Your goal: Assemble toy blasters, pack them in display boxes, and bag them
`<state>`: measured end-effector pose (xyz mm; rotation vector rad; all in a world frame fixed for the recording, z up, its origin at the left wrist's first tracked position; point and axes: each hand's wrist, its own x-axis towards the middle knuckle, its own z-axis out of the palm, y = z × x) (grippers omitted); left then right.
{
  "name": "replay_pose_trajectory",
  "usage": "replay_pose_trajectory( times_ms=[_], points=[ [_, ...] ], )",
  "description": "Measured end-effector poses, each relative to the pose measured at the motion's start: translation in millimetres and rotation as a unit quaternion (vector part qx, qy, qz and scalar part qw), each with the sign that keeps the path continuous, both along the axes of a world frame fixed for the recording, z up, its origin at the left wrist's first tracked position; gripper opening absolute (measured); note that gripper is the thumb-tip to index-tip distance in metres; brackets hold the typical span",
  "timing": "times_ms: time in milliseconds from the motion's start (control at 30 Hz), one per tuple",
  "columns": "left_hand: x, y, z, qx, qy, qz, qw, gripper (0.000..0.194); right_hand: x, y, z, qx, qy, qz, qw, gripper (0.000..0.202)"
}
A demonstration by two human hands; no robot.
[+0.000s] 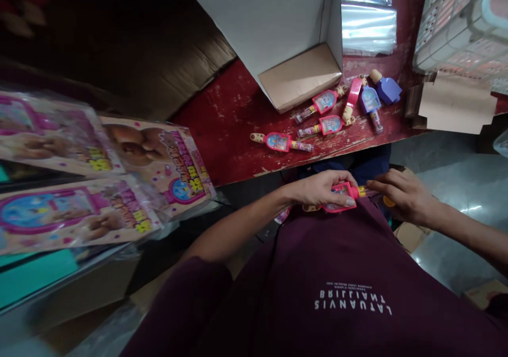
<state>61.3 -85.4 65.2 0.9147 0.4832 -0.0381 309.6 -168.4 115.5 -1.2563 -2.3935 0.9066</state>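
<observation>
My left hand (323,189) is wrapped around a pink toy (342,194) with a tan figure end, close to my dark maroon shirt. At the toy's right end, my right hand (400,190) has its fingers closed on its clear tube, which has a yellow label. Several similar toys lie on the red table (234,135): a pink toy (278,142) nearest its front edge, more pink ones, a purple toy (370,100) with a clear tube, and a purple piece (388,90) with a tan knob.
An open white box (278,13) stands at the back, beside clear plastic bags (369,29). A white basket (456,34) and folded cardboard (456,106) are at the right. Printed packages (71,214) lie at the left.
</observation>
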Motion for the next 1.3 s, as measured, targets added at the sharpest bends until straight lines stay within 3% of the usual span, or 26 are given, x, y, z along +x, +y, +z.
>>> replay_pose_trajectory(
  times_ms=[67, 133, 367, 467, 567, 667, 800, 867, 967, 1033, 1067, 1133, 1233, 1300],
  points=[
    [1.5, -1.6, 4.4, -0.058, -0.008, -0.008, 0.998, 0.036, 1.9, -0.1, 2.3, 0.03, 0.001, 0.035, 0.999, 0.034],
    [4.1, -3.6, 8.4, -0.06, -0.013, -0.011, 0.998, 0.035, 3.0, 0.3, 4.9, 0.03, 0.0, 0.045, 0.999, 0.036],
    [7.2, -7.4, 10.3, 0.162, -0.013, -0.039, 0.986, 0.038, 3.8, -6.4, 7.6, 0.054, -0.016, 0.04, 0.998, 0.031],
    [8.0, -15.2, 10.1, 0.267, 0.006, -0.059, 0.962, 0.038, 1.4, -7.0, 6.6, -0.038, 0.016, 0.004, 0.999, 0.018],
    [9.4, -23.2, 8.4, 0.339, 0.032, -0.058, 0.939, 0.035, -2.1, -1.3, 7.6, -0.216, 0.024, -0.071, 0.974, 0.017],
    [9.4, -25.4, 4.8, 0.324, 0.031, -0.054, 0.944, 0.035, -5.5, 6.9, 9.9, -0.341, 0.024, -0.122, 0.932, 0.028],
    [7.8, -27.2, 2.6, 0.32, 0.031, -0.059, 0.945, 0.038, -8.7, 13.4, 9.7, -0.413, 0.023, -0.156, 0.897, 0.038],
    [8.3, -33.2, 2.7, 0.384, 0.038, -0.066, 0.92, 0.034, -9.5, 14.0, 6.2, -0.446, 0.029, -0.178, 0.877, 0.042],
    [11.6, -43.5, -0.2, 0.504, 0.049, -0.104, 0.856, 0.033, -9.6, 13.9, -2.7, -0.502, 0.045, -0.201, 0.84, 0.046],
    [13.6, -44.7, -4.9, 0.539, 0.052, -0.122, 0.832, 0.034, -8.9, 14.1, -8.6, -0.522, 0.032, -0.211, 0.826, 0.047],
    [13.8, -42.4, -7.6, 0.534, 0.056, -0.117, 0.836, 0.036, -8.2, 14.4, -10.8, -0.513, 0.018, -0.214, 0.831, 0.047],
    [11.6, -32.5, -11.9, 0.485, 0.079, -0.074, 0.868, 0.041, -5.8, 14.8, -13.3, -0.43, -0.008, -0.201, 0.88, 0.042],
    [2.5, -12.9, -12.8, 0.326, 0.097, -0.03, 0.94, 0.039, -0.3, 14.3, -13.5, -0.176, -0.03, -0.099, 0.979, 0.032],
    [-3.6, -4.6, -10.6, 0.179, 0.065, -0.034, 0.981, 0.041, 2.9, 13.3, -13.1, -0.019, -0.043, 0.005, 0.999, 0.031]
  ],
)
